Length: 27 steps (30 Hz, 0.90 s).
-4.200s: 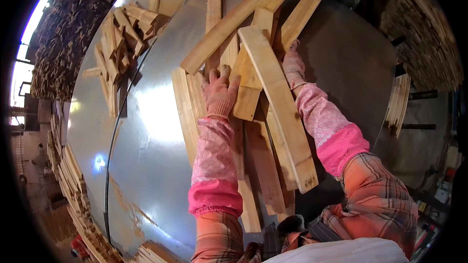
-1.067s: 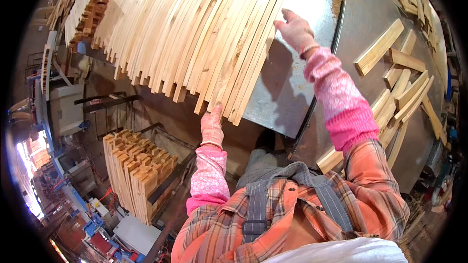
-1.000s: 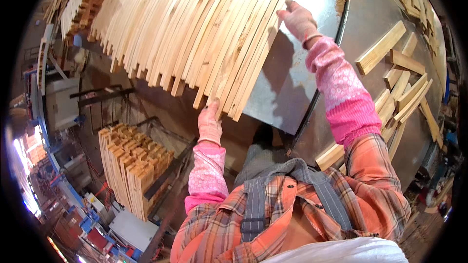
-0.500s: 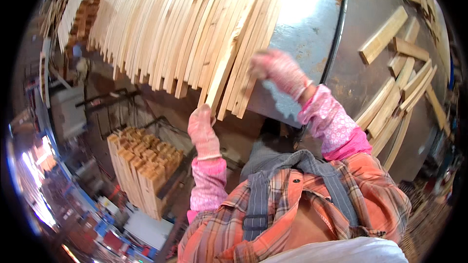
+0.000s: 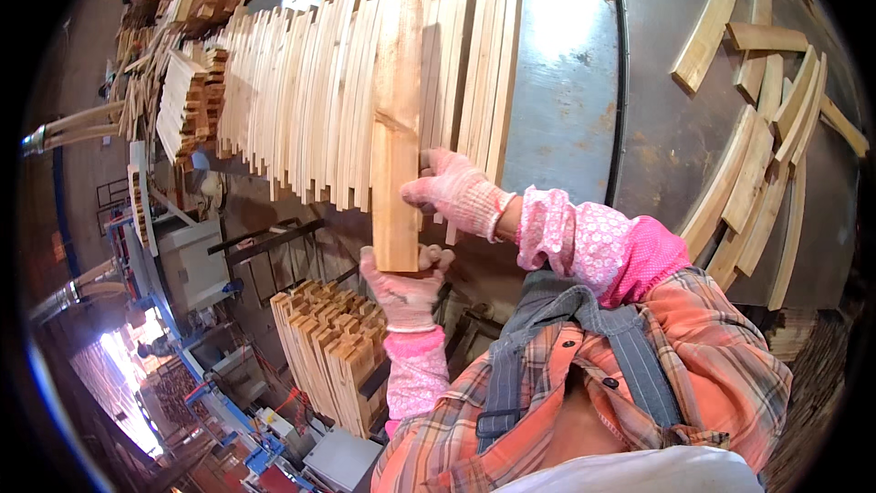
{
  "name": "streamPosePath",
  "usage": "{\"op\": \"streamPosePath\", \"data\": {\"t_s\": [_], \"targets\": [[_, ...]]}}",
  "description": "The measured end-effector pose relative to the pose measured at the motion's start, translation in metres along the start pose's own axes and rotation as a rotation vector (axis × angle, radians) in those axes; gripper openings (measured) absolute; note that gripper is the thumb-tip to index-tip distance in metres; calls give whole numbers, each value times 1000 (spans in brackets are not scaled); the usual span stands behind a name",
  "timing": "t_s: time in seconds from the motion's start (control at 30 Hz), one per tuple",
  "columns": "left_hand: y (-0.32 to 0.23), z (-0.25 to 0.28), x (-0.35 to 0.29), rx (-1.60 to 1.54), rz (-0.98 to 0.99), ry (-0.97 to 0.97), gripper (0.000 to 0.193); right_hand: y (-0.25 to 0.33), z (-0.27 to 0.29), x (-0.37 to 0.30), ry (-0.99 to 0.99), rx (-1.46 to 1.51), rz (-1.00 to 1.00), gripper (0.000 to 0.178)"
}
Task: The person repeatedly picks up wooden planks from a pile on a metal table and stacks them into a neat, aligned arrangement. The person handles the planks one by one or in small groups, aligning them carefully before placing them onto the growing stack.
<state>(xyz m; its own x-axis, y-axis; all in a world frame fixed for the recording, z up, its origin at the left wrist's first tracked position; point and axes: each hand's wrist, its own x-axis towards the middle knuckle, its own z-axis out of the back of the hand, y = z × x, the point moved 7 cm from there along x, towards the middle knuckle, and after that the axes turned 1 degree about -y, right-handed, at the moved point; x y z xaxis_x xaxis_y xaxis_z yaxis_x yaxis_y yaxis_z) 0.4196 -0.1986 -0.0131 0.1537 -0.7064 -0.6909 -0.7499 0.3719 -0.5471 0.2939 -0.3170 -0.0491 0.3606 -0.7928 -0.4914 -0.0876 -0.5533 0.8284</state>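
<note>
I hold one pale wooden slat (image 5: 399,110) upright in front of me. My left hand (image 5: 403,285), in a pink knit glove, grips its lower end. My right hand (image 5: 453,192), also gloved, presses against the slat's right edge about midway up. Behind the slat, a long row of similar slats (image 5: 301,100) stands on edge across a grey metal table (image 5: 566,82). The held slat is wider-faced toward me than the ones in the row.
Loose curved slats (image 5: 757,155) lie scattered on a second metal surface at the right. A crate of stacked slats (image 5: 333,356) stands below the table at lower left. More wood piles (image 5: 196,0) sit at the upper left; machinery lies beyond.
My right hand came down from the far end of the row to the middle. One slat has been pulled out of the row and is now held by both hands.
</note>
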Motion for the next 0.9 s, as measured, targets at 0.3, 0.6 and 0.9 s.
{"op": "streamPosePath", "data": {"t_s": [0.3,0.6,0.9], "targets": [[28,1,-16,1096,-522,9,70,-31,22,-31,76,218,-156,41],[52,-7,-12,1440,-491,158,52,-79,85,-63,99,68,-101,37],[31,-34,-51,1480,-1029,116,44,-92,91,-112,330,-85,-251,46]]}}
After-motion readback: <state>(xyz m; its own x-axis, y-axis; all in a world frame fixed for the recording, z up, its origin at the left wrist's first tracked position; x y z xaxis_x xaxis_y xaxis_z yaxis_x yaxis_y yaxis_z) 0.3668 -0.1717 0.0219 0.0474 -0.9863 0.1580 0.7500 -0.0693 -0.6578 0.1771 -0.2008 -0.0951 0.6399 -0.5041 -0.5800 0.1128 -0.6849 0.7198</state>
